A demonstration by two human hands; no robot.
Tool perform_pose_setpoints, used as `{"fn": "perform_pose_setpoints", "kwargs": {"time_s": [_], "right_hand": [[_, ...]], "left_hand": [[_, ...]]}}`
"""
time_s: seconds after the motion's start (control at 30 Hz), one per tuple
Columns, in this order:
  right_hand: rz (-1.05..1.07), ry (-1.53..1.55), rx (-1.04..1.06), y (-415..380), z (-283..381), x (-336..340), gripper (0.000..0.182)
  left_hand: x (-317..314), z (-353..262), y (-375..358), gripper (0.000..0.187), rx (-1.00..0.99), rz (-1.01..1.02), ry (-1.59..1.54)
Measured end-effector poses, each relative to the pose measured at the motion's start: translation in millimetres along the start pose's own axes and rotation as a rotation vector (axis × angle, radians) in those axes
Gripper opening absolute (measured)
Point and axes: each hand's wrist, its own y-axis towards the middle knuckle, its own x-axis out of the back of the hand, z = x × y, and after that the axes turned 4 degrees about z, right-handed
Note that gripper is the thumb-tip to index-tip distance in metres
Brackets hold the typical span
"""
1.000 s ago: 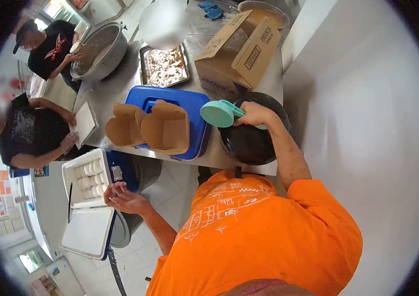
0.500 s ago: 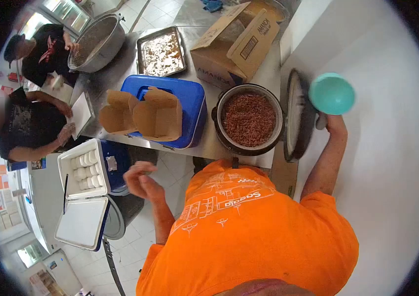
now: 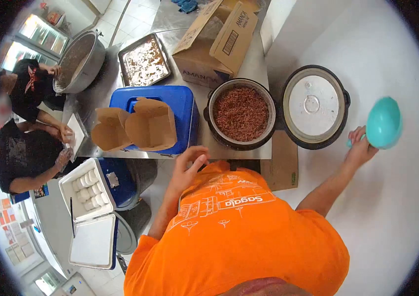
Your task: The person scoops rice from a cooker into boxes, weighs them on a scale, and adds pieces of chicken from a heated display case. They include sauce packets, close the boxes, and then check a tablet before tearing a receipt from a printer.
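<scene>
My right hand (image 3: 360,148) is closed around the handle of a teal plastic scoop (image 3: 384,123), held out to the right in front of the white wall. Left of it, the lid (image 3: 314,106) of a rice cooker is swung wide, its pale inner face showing. The rice cooker pot (image 3: 214,121) stands at the table edge, full of reddish-brown cooked rice (image 3: 241,113). My left hand (image 3: 189,165) holds nothing; its fingers are loosely bent with the thumb apart, just below the table edge between the cooker and a blue cooler (image 3: 192,118).
Two open cardboard food boxes (image 3: 152,128) sit on the cooler. Behind are an AMANDA carton (image 3: 204,64), a foil-like tray (image 3: 145,61) and a big metal pot (image 3: 81,61). Two people work at the left. Below them an open ice chest (image 3: 86,185) holds white round containers.
The cooker lid has swung further back, from edge-on to facing me. My right hand has moved right and down with the scoop. My left hand has moved right, towards the table edge.
</scene>
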Motion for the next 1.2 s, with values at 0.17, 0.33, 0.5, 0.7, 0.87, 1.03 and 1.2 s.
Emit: {"fn": "perform_pose_setpoints", "kwargs": {"time_s": [0.17,0.33,0.5,0.7,0.87,1.03,1.2], "right_hand": [[0.731,-0.553,0.091,-83.1,35.2,-125.0,0.036],[0.878,-1.057,0.237,-69.8,-27.5,-213.8,0.036],[1.008,-1.268,0.208,-80.5,-44.4,-215.8,0.036],[1.078,-1.039,0.061,-57.5,-47.2,-168.7,0.033],[0.915,-1.209,0.023,-76.9,-20.4,-180.8,0.022],[0.97,-1.06,0.108,-88.3,-50.2,-173.2,0.023],[1.085,-1.159,0.074,-96.5,-30.3,-184.9,0.028]], "left_hand": [[-15.9,43.8,15.2,0.062,0.392,0.02,-0.576],[-21.9,65.0,46.3,0.081,0.579,0.163,-0.82],[-29.3,67.5,52.9,0.064,0.592,0.119,-0.851],[-18.8,92.5,58.0,0.08,0.507,0.167,-0.887],[-11.8,74.2,57.6,0.087,0.508,0.221,-0.73],[-14.3,81.8,56.5,0.086,0.435,0.334,-0.464],[58.1,-66.8,-40.2,0.071,0.112,0.601,0.243]]}}
